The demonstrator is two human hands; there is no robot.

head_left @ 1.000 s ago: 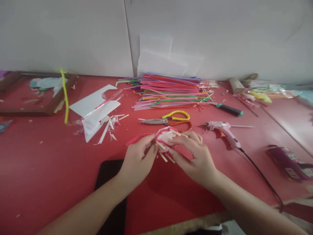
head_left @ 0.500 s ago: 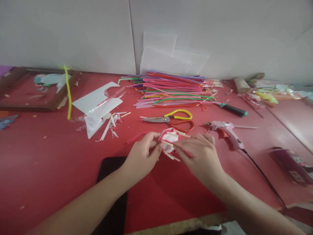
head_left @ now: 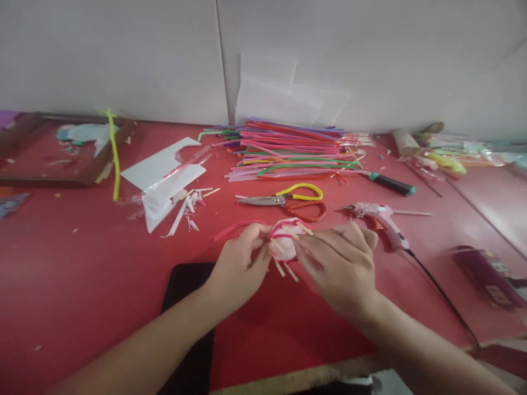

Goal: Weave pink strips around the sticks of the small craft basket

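Note:
Between both hands is a small round white piece (head_left: 285, 248) with pink pipe cleaner around its edge and several short wooden sticks poking out. My left hand (head_left: 241, 260) pinches its left side between thumb and fingers. From there a pink pipe cleaner end (head_left: 236, 226) trails off to the left. My right hand (head_left: 343, 263) has its fingers closed at the right side of the piece, by the sticks; exactly what its fingertips grip is blurred. Just beyond the hands lie scissors (head_left: 284, 201) with yellow and red handles.
A pile of coloured pipe cleaners (head_left: 292, 148) lies near the wall. On the right are a pink glue gun (head_left: 382, 216) with its cord, a cutter (head_left: 393, 184) and a purple pouch (head_left: 489, 277). White scraps (head_left: 160, 181), a brown frame (head_left: 88, 173) and a black tablet-like object (head_left: 185, 340) are left.
The white piece has tilted and turned, so its sticks now point more downward. My right hand has shifted slightly, its fingers curled more upright.

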